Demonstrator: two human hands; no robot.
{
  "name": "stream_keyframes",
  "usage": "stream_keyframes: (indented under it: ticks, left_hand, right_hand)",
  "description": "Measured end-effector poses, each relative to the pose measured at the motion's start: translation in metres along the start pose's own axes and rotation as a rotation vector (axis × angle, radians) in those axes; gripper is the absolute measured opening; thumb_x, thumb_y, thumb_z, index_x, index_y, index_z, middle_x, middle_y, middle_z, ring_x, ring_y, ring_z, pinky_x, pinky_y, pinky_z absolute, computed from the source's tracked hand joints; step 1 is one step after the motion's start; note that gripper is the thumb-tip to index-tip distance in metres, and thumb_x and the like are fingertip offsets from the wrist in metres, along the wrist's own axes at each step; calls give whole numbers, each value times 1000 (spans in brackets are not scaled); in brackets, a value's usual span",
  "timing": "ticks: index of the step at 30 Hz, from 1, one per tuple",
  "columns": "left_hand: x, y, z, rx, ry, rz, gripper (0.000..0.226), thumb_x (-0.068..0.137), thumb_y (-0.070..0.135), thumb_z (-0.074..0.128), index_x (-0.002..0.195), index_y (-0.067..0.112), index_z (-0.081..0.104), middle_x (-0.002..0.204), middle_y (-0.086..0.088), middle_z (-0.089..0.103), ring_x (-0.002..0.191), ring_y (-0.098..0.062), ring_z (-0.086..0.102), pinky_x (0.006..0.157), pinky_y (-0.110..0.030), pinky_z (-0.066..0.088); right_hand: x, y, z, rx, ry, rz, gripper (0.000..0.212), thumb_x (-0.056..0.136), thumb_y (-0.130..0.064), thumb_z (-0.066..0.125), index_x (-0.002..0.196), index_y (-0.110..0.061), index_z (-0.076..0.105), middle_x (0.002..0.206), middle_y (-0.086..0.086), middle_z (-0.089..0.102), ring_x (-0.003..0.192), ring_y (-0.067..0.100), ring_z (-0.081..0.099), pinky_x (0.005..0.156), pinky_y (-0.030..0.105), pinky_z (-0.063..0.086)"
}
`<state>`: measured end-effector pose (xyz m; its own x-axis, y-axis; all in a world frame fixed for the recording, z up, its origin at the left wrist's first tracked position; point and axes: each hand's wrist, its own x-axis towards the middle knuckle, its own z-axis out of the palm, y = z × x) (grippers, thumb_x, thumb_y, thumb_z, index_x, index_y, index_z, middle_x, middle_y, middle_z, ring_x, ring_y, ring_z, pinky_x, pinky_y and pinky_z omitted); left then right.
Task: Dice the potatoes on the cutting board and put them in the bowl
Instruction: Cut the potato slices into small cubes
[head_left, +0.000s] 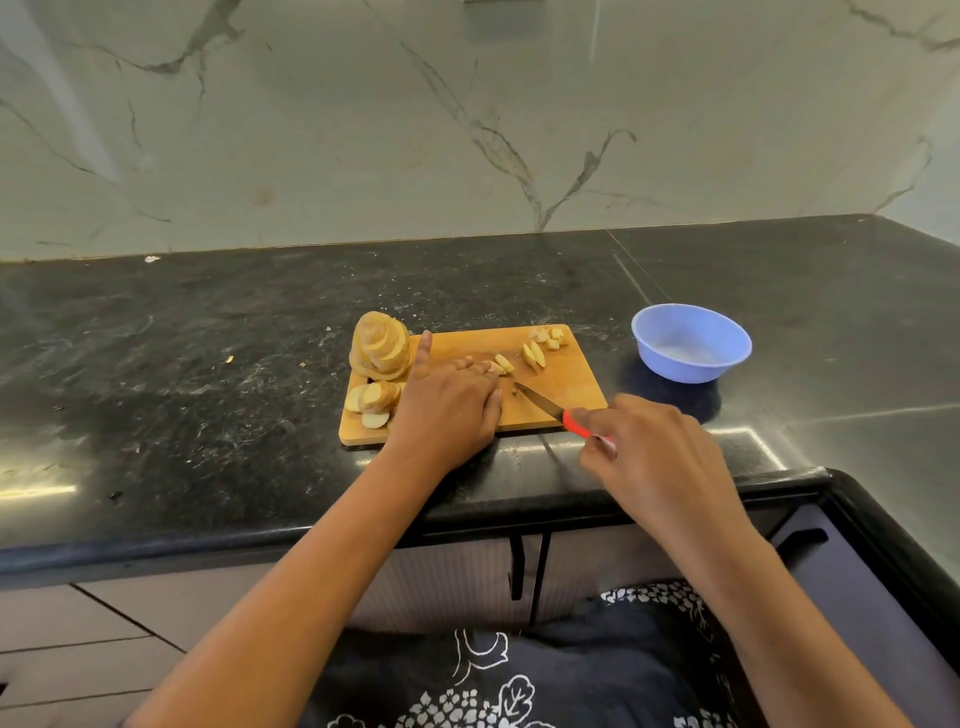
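Note:
A wooden cutting board (566, 384) lies on the black counter. A tall stack of potato slices (382, 345) stands at its far left corner, with more slices (375, 402) lying nearer me. Cut potato strips (534, 355) and small pieces (549, 335) sit at the board's far right. My left hand (447, 408) rests on the board, its fingertips pressing a potato piece (503, 364), the thumb raised. My right hand (649, 452) grips the red handle of a knife (540, 402), whose tip points at the left fingers. The blue bowl (691, 343) stands right of the board and looks empty.
The black stone counter (208, 364) runs left and right, turning a corner at the right. A marble wall rises behind it. Cabinet doors with black handles (517, 566) sit below the counter's front edge. Crumbs speckle the counter left of the board.

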<state>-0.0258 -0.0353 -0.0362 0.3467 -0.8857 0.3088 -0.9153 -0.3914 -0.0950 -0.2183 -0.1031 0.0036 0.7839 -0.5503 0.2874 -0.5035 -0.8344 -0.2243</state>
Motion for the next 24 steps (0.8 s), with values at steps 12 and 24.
stream_keyframes:
  ticks: [12,24]
  left_hand:
    - [-7,-2,1,-123,94,105,38,99,40,40,131,27,55,138,6,53,133,-11,42,115,-45,-7]
    - [-12,-5,7,-125,319,312,36,88,45,46,89,25,75,107,9,71,108,-16,63,113,-54,13]
  right_hand:
    - [4,21,7,126,114,58,32,86,-21,58,114,-33,68,64,-10,42,62,12,46,50,18,26]
    - [47,31,42,375,311,152,35,85,-16,56,117,-26,68,72,4,56,67,21,51,62,36,43]
